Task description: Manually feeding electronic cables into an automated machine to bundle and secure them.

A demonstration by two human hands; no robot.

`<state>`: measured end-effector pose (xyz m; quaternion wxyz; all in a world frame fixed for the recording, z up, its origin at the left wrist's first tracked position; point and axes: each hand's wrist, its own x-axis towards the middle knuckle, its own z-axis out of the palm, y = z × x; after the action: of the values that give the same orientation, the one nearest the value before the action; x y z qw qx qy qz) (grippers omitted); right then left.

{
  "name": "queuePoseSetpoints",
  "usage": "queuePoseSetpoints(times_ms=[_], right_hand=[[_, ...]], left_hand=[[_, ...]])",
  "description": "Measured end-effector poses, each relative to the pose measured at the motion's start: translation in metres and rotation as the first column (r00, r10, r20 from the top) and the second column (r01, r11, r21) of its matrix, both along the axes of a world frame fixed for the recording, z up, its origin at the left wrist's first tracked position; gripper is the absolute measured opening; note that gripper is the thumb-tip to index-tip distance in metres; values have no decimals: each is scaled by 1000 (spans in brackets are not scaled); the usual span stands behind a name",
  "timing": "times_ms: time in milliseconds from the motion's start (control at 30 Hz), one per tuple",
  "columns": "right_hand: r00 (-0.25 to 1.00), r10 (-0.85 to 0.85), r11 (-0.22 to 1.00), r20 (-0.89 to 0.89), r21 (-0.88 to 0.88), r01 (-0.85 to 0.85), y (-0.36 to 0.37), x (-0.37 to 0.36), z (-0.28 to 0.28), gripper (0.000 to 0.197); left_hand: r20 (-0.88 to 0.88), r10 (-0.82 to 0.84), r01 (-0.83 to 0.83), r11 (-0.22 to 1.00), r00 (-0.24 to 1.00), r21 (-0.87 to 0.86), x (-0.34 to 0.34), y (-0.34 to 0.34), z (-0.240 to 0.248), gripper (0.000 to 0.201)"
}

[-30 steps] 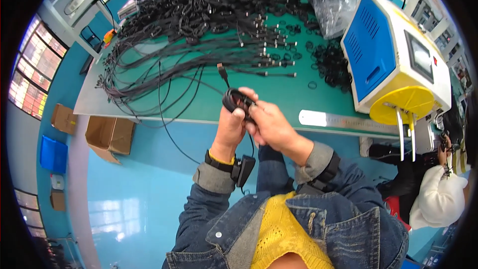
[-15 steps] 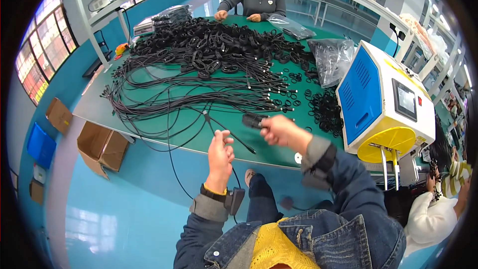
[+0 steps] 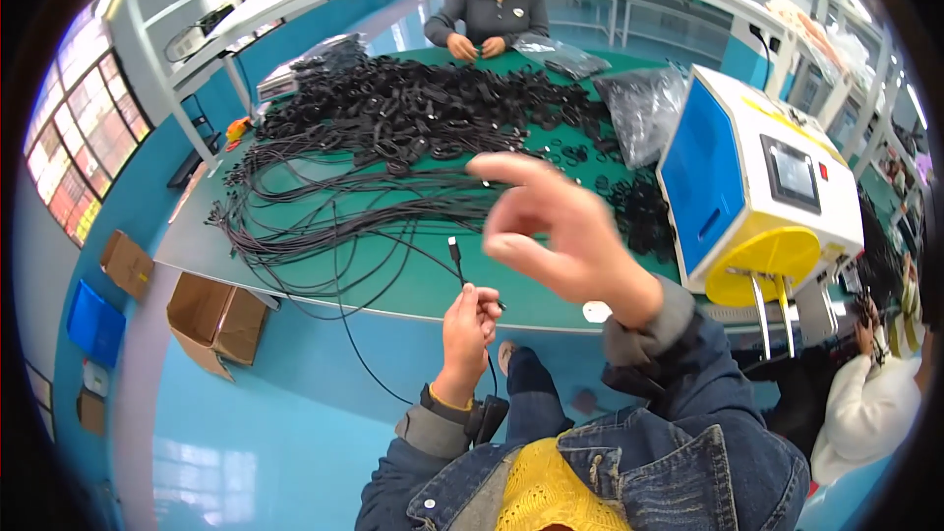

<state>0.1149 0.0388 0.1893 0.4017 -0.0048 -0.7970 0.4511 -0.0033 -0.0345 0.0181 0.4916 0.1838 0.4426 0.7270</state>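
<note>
My left hand (image 3: pixel 469 334) is closed around a black cable (image 3: pixel 458 273), its plug tip pointing up above my fingers. More of that cable hangs below the hand toward the floor. My right hand (image 3: pixel 565 231) is raised over the table to the right of it, thumb and forefinger apart, with nothing between them; motion blurs it slightly. Beyond my hands, a bundle of long black cables (image 3: pixel 374 217) lies in a loose curve across the green table. Behind the bundle spreads a large heap of coiled black cables (image 3: pixel 383 113).
A white and blue machine (image 3: pixel 700 152) with a yellow disc (image 3: pixel 764 265) stands at the right. Small black rings (image 3: pixel 644 216) lie beside it. Clear plastic bags (image 3: pixel 644 108) rest farther back. A co-worker's hands (image 3: pixel 477 47) are across the table. An open cardboard box (image 3: pixel 218 320) sits on the floor.
The black coil is gone from my right hand, which has opened and come nearer. My left hand has moved slightly right and down and now grips a cable near its plug.
</note>
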Motion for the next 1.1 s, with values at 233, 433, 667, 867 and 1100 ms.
queuePoseSetpoints(times_ms=[233, 433, 667, 867, 1100], right_hand=[[918, 122, 946, -378, 325, 8, -57, 122, 49, 92], [903, 23, 961, -428, 259, 99, -49, 183, 46, 85], [884, 34, 968, -467, 237, 87, -59, 347, 11, 77], [890, 144, 854, -433, 508, 110, -120, 360, 29, 70], [875, 177, 649, -451, 722, 241, -129, 407, 70, 62]], left_hand=[[-115, -223, 237, 963, 968, 128, 52, -1, 3, 35], [-165, -360, 376, 923, 918, 79, 108, -11, 18, 37], [-220, -364, 383, 922, 905, 50, 142, -31, 23, 35], [-390, -309, 362, 930, 868, 69, 158, -52, 22, 32], [-339, -331, 363, 931, 881, 34, 171, -54, 46, 31]])
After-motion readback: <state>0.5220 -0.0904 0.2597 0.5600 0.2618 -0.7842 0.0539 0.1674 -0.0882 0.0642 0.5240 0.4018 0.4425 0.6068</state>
